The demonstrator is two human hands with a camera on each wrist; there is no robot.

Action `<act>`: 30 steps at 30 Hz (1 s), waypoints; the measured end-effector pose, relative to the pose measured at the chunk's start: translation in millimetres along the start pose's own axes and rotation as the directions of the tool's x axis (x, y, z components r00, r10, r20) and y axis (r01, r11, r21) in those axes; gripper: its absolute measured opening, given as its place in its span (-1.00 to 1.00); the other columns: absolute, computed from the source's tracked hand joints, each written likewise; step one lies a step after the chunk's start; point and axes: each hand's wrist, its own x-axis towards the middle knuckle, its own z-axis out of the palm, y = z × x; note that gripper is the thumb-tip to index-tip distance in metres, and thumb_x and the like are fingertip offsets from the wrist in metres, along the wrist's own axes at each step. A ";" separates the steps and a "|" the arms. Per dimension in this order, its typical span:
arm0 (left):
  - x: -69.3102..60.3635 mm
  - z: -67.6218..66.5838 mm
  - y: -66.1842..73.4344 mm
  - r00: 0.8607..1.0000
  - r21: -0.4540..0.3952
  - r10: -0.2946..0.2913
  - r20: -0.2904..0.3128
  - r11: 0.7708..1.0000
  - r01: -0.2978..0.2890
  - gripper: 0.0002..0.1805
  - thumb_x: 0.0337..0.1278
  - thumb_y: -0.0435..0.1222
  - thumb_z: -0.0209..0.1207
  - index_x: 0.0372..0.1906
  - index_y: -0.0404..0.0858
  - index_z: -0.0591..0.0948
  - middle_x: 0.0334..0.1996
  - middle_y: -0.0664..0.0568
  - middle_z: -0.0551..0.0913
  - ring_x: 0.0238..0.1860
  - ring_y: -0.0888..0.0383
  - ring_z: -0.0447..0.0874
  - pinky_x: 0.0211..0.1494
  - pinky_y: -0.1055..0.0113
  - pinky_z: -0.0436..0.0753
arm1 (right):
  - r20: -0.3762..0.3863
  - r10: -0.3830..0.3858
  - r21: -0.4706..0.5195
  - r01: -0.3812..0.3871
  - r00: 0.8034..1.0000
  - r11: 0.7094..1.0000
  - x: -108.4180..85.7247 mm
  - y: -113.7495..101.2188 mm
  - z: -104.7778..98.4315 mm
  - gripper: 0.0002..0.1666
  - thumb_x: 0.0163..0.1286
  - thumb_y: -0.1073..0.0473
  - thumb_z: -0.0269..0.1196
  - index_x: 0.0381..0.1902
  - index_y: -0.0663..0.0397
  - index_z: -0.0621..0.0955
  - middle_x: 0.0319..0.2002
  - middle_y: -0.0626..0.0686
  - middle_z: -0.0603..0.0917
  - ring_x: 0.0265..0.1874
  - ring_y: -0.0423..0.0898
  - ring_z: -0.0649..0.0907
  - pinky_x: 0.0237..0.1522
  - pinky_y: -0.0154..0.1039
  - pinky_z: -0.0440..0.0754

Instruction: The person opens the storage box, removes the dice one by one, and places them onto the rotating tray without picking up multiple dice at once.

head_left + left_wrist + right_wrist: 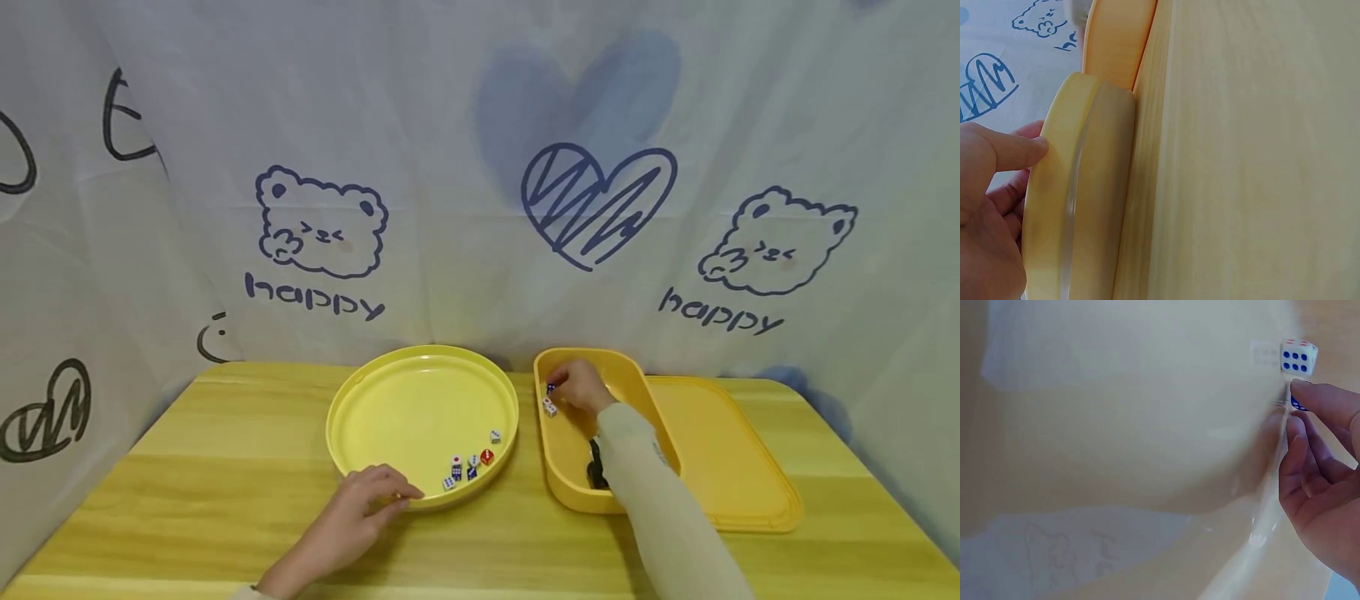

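Observation:
My left hand (358, 510) holds the near rim of a round yellow tray (341, 433), thumb and fingertips at its edge; the left wrist view shows the thumb against the tray's wall (1079, 194). Several small dice lie at the tray's near right, among them a red die (487, 457) and a white die (495, 436). My right hand (583, 386) is inside a deep yellow-orange box (564, 498). Its thumb and index finger pinch a blue die (1298, 403) at the far left of the box. A white die (1295, 357) lies right beside it.
Black items (596, 467), partly hidden by the right sleeve, lie in the near end of the box. A flat yellow-orange lid (723, 454) lies on the wooden table (187, 467) to the box's right. A printed white curtain (442, 167) hangs behind.

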 end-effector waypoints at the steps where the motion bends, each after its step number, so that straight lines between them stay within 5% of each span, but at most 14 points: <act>1: -0.9 0.9 -0.6 1.000 -0.004 -0.004 0.004 1.000 0.004 -0.77 0.05 -0.50 0.29 -0.22 -0.13 0.71 -0.29 0.21 0.66 -0.22 0.24 0.58 -0.15 0.28 0.55 | -0.002 0.004 0.007 -0.004 1.000 1.000 -1.5 0.8 0.1 -0.82 0.07 0.49 0.35 -0.30 0.37 0.71 -0.36 0.16 0.71 -0.42 -0.07 0.58 -0.34 -0.24 0.57; 8: -6.6 3.7 -0.4 0.999 -0.007 -0.036 0.023 0.999 0.036 -0.78 0.07 -0.47 0.28 -0.22 -0.12 0.71 -0.29 0.23 0.65 -0.21 0.25 0.57 -0.12 0.25 0.53 | 0.022 -0.042 0.029 0.041 0.999 0.999 -7.4 -1.3 -5.5 -0.81 0.14 0.43 0.33 -0.25 0.38 0.69 -0.32 0.17 0.72 -0.29 0.00 0.64 -0.17 -0.15 0.59; 16: -7.8 6.6 -2.3 0.999 -0.008 0.036 -0.019 0.999 -0.037 -0.74 0.01 -0.51 0.31 -0.23 -0.13 0.72 -0.31 0.22 0.66 -0.25 0.25 0.58 -0.15 0.26 0.53 | -0.007 0.057 0.215 -0.055 0.998 0.975 -22.3 -27.7 -32.3 -0.69 0.32 0.26 0.29 -0.01 0.30 0.65 -0.08 0.18 0.66 -0.15 0.03 0.57 -0.08 -0.14 0.57; 30: -0.8 2.3 -2.0 0.999 0.015 0.037 -0.010 0.999 -0.037 -0.74 0.00 -0.52 0.31 -0.23 -0.14 0.71 -0.31 0.22 0.65 -0.25 0.27 0.57 -0.15 0.24 0.51 | 0.022 0.000 0.157 -0.003 1.000 0.988 -63.8 -78.8 -62.4 -0.67 0.35 0.21 0.28 0.03 0.21 0.65 -0.14 0.11 0.64 -0.20 0.02 0.53 -0.17 -0.20 0.53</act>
